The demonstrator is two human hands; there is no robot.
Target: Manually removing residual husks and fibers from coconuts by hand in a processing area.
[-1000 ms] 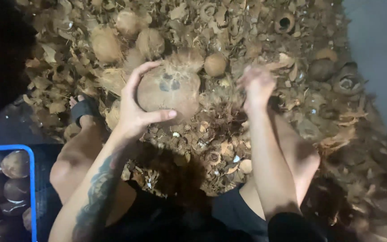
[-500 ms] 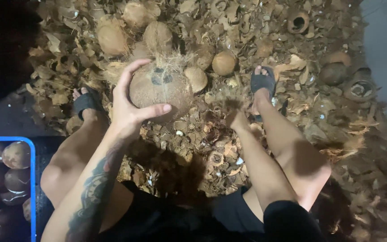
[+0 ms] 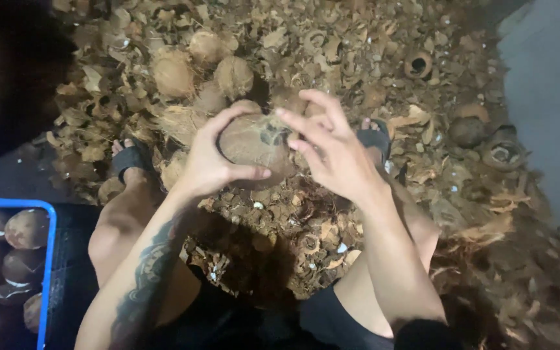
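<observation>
One husked brown coconut [image 3: 254,144] is held above the floor's litter of shell fragments [image 3: 293,220], roughly midway between the person's two sandalled feet, with its dark eyes turned up toward the camera. Left hand [image 3: 212,162] cups the coconut from its near left side, thumb lying across the lower face and fingers curled over the top, a grip that steadies the round shell and exposes the eye end. Right hand [image 3: 332,152] is spread, fingertips touching the coconut's upper right edge without closing round it; whether it presses or merely rests cannot be told. Beyond the coconut lie several loose coconuts [image 3: 202,68] on the husk heap; to its far left, a blue crate [image 3: 48,259] holds peeled ones. Compared with half a second earlier, the right hand has risen from beside the knee to meet the coconut, while the left-hand grip is unchanged.
</observation>
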